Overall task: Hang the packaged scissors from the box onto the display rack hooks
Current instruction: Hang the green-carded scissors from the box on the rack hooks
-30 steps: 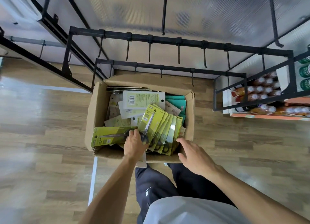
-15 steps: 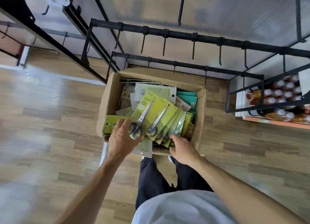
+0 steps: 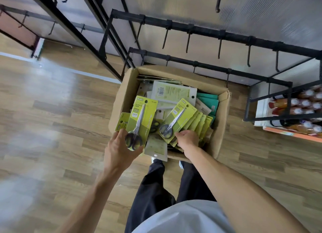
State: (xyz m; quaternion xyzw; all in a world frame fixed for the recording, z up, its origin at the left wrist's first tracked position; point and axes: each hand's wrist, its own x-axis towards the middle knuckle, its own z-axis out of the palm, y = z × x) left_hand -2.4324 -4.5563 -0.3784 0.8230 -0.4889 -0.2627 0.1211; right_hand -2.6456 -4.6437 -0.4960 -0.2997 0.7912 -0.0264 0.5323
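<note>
Lifting scissor packs out of the cardboard box point(image 3: 122, 100)

The left hand point(image 3: 120, 149) grips one green scissors pack point(image 3: 141, 117) by its bottom; the right hand point(image 3: 187, 139) pinches a fanned stack of packs point(image 3: 190, 117) in the box. Best to keep the punched hole uppermost, then slide it squarely onto a rack hook point(image 3: 187, 42).

Box point(image 3: 122, 100) sits mid-frame on the floor point(image 3: 52, 119), rack hooks point(image 3: 188, 42) above it, bottles point(image 3: 303, 107) at right edge, scissor packs point(image 3: 181, 114) inside.
</note>
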